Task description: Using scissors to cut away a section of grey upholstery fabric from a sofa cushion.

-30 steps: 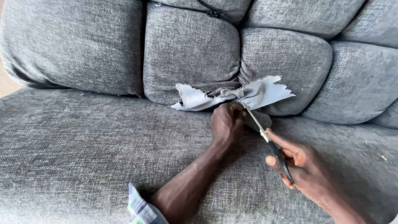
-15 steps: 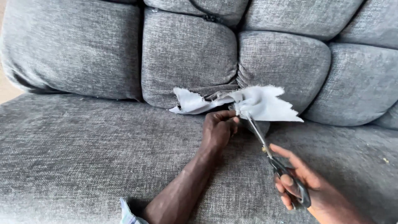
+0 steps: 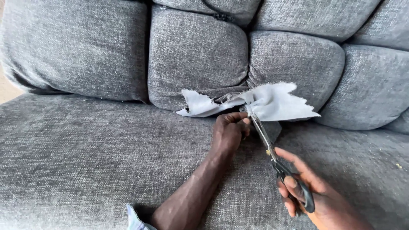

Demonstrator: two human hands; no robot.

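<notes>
My left hand (image 3: 229, 131) grips a ragged piece of pale grey fabric (image 3: 272, 101) above the sofa seat, pinching it at its gathered middle. My right hand (image 3: 311, 195) holds a pair of scissors (image 3: 277, 159) by their black handles at the lower right. The long metal blades point up and left, and their tips reach the fabric right beside my left fingers. One end of the fabric spreads to the left, the wider end to the right, with jagged cut edges.
A grey fabric sofa fills the view, with its seat (image 3: 85, 162) below and several plump back cushions (image 3: 196, 55) behind. A strip of light floor (image 3: 6, 87) shows at the far left. A small crumb (image 3: 398, 166) lies on the seat at the right.
The scissors have drawn back down and right, then their blades have come up to the fabric again. The wide right end of the fabric has spread out. My left hand stays on the fabric.
</notes>
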